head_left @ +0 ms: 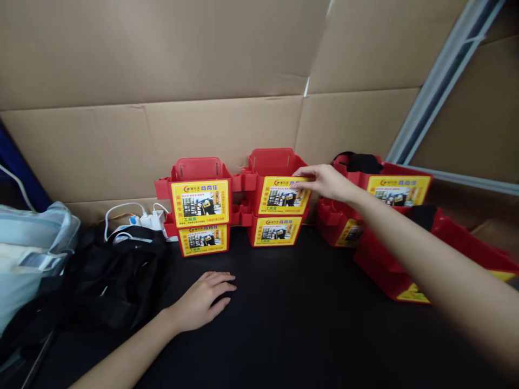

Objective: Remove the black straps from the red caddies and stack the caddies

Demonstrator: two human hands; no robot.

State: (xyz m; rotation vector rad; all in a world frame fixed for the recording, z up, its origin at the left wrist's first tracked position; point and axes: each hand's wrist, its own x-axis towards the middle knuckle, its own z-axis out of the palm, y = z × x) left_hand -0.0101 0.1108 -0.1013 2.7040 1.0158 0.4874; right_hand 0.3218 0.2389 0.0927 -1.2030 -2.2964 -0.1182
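Note:
My left hand (205, 302) lies palm down on the black tabletop (284, 319), fingers stretched out and a little apart, holding nothing. My right hand (320, 181) reaches across to the upper middle red tool box (284, 195) and grips its front rim at the right corner, with fingertips against the yellow label. That box sits stacked on another red tool box (278, 232). To its left stands a second stack, an upper tool box (200, 202) on a lower tool box (205, 240), both with yellow picture labels facing me.
More red tool boxes (399, 189) stand at the right, with black straps in them; one tilted box (389, 265) is partly behind my right forearm. On the left lie a black bag (117, 281), a pale blue bag (36, 237) and white chargers (152, 220). Cardboard (219, 129) walls the back.

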